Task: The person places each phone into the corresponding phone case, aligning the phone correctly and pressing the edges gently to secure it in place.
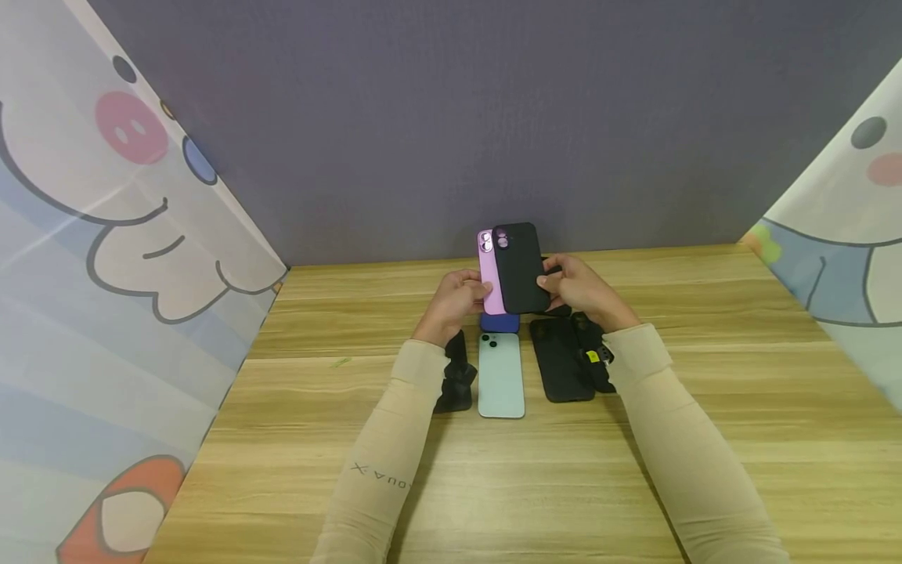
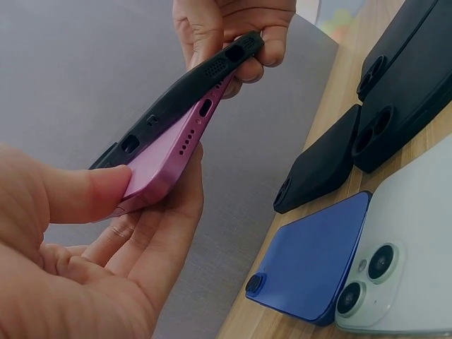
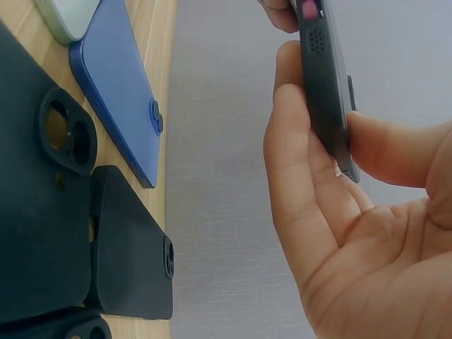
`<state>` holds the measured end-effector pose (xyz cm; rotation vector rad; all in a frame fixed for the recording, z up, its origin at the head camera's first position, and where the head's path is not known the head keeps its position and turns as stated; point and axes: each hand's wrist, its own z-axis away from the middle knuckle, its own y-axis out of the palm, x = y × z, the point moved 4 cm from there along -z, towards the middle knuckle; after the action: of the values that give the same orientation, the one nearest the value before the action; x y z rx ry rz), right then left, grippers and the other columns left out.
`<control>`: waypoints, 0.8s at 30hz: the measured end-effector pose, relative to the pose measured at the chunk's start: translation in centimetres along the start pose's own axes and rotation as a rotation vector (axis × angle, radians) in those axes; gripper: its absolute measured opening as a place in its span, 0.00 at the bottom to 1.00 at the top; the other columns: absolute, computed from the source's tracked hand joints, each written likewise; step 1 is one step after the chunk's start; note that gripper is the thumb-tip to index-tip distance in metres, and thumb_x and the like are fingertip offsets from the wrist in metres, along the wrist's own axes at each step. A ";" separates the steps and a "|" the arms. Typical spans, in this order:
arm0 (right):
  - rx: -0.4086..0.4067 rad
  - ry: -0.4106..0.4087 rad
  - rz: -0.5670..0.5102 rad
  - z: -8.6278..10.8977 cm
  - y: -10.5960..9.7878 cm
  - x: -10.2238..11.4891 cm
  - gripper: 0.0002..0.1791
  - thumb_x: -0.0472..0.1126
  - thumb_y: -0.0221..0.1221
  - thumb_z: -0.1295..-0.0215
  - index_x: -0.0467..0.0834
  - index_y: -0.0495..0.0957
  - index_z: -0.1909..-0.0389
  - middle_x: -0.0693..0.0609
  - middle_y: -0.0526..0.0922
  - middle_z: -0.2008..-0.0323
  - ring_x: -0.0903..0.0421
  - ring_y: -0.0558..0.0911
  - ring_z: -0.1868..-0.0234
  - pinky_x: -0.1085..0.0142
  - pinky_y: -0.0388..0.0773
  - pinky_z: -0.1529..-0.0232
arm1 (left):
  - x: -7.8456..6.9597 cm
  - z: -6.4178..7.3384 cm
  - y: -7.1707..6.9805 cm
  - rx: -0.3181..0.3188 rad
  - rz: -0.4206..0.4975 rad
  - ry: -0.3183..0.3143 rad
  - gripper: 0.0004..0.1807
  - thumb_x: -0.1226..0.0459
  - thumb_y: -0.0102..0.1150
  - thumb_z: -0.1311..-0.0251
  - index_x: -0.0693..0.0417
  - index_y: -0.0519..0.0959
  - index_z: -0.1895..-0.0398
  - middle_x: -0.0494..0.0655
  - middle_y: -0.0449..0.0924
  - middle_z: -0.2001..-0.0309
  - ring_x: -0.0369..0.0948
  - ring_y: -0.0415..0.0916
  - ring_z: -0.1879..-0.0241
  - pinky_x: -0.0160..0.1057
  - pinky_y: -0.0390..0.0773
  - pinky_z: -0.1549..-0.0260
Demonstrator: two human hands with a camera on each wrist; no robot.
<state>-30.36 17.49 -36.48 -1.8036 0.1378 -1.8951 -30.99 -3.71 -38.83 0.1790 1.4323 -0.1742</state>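
Above the back of the table, my left hand (image 1: 451, 305) holds a pink phone (image 1: 489, 274) along its left edge. My right hand (image 1: 579, 291) grips a black phone case (image 1: 520, 270) by its right side. In the head view the case overlaps the phone, whose camera end shows at upper left. The left wrist view shows the case (image 2: 173, 102) tilted against the phone's face, apart from it near the left thumb; the phone's bottom edge (image 2: 185, 141) with its port and speaker holes is exposed. In the right wrist view, thumb and fingers pinch the case (image 3: 325, 99).
A pale green phone (image 1: 501, 376) lies on the table below the hands, with a blue phone (image 1: 499, 323) just behind it. To the right lie black cases (image 1: 560, 360); more black items (image 1: 456, 380) lie partly under the left forearm. A grey panel (image 1: 493, 125) stands behind.
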 end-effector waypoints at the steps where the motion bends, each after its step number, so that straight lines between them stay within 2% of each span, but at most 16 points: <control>1: 0.001 0.001 0.001 0.0 0.0 0.0 0.22 0.36 0.50 0.21 0.27 0.60 0.35 0.31 0.83 0.49 0.56 0.83 0.67 0.59 0.86 0.58 | 0.0 0.0 0.0 0.000 0.002 0.000 0.12 0.72 0.54 0.28 0.71 0.76 0.47 0.52 0.84 0.60 0.39 0.81 0.64 0.46 0.84 0.49; 9: 0.003 0.002 0.004 0.0 0.1 0.0 0.22 0.36 0.50 0.21 0.27 0.60 0.35 0.31 0.83 0.49 0.56 0.83 0.66 0.56 0.86 0.56 | 0.1 -0.1 -0.1 0.003 0.007 0.000 0.11 0.72 0.55 0.28 0.70 0.76 0.48 0.49 0.84 0.63 0.38 0.81 0.66 0.42 0.84 0.53; 15: 0.013 0.011 0.018 -0.2 0.2 -0.3 0.22 0.36 0.49 0.20 0.28 0.59 0.33 0.29 0.81 0.46 0.54 0.83 0.64 0.50 0.85 0.51 | 0.0 0.0 0.0 0.011 0.004 0.002 0.12 0.72 0.55 0.28 0.71 0.76 0.47 0.53 0.85 0.61 0.38 0.82 0.65 0.48 0.84 0.48; 21: 0.018 0.001 0.019 -0.3 0.2 -0.2 0.21 0.36 0.48 0.20 0.28 0.60 0.34 0.29 0.82 0.46 0.56 0.83 0.63 0.54 0.86 0.53 | 0.0 0.0 0.1 0.019 0.009 -0.007 0.12 0.72 0.54 0.28 0.71 0.75 0.46 0.56 0.85 0.58 0.39 0.83 0.65 0.53 0.82 0.43; 24: 0.021 -0.010 0.016 -0.3 0.2 -0.2 0.21 0.36 0.49 0.20 0.29 0.61 0.35 0.30 0.82 0.47 0.57 0.83 0.64 0.53 0.86 0.53 | 0.0 0.0 0.2 0.021 0.010 -0.006 0.13 0.72 0.54 0.28 0.71 0.75 0.45 0.58 0.85 0.56 0.39 0.83 0.65 0.56 0.80 0.41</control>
<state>-30.55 17.31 -36.75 -1.7925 0.1288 -1.8694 -30.98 -3.54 -38.87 0.2022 1.4239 -0.1814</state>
